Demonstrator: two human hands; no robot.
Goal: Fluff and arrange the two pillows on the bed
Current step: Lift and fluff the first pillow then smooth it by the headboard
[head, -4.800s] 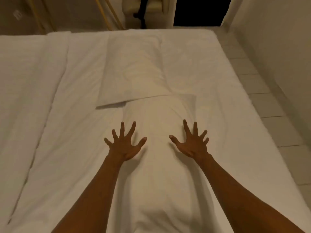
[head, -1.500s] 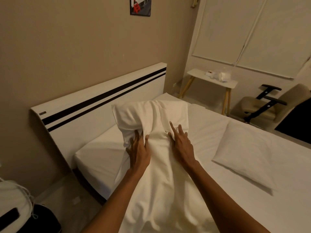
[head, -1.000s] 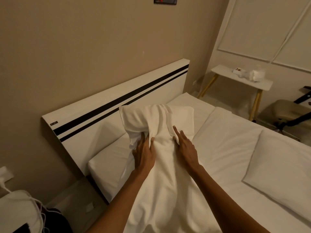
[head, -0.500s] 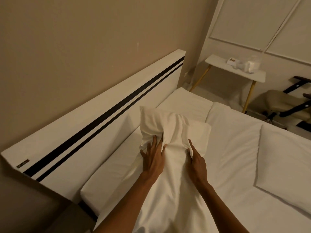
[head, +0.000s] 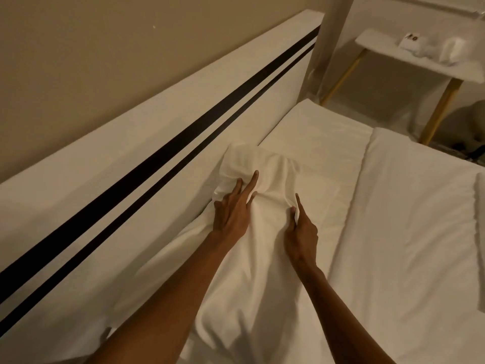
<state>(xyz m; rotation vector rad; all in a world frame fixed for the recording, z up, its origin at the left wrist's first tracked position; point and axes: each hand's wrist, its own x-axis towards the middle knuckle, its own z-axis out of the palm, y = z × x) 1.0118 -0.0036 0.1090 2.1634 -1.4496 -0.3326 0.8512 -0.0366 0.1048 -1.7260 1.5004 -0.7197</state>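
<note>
White pillow (head: 265, 195) laid along headboard (head: 147, 164), pinched mid-length by left hand (head: 232, 208) and right hand (head: 301, 232), fingers partly curled into cloth; likely light, soft, slumping, best gripped at corners.

One bed (head: 409, 232) fills the lower right, with one white headboard (head: 131, 185) running from 8 o'clock up to 1 o'clock. Two black stripes (head: 183, 143) cross that headboard side by side. Two pillows show: one pillow (head: 265, 232) at the centre, and the edge of a second pillow (head: 480, 232) at 3 o'clock. Two hands rest on the centre pillow, the left hand (head: 231, 214) and the right hand (head: 301, 235). One side table (head: 380, 46) stands at 1 o'clock, with two yellow legs (head: 441, 109) visible.
</note>
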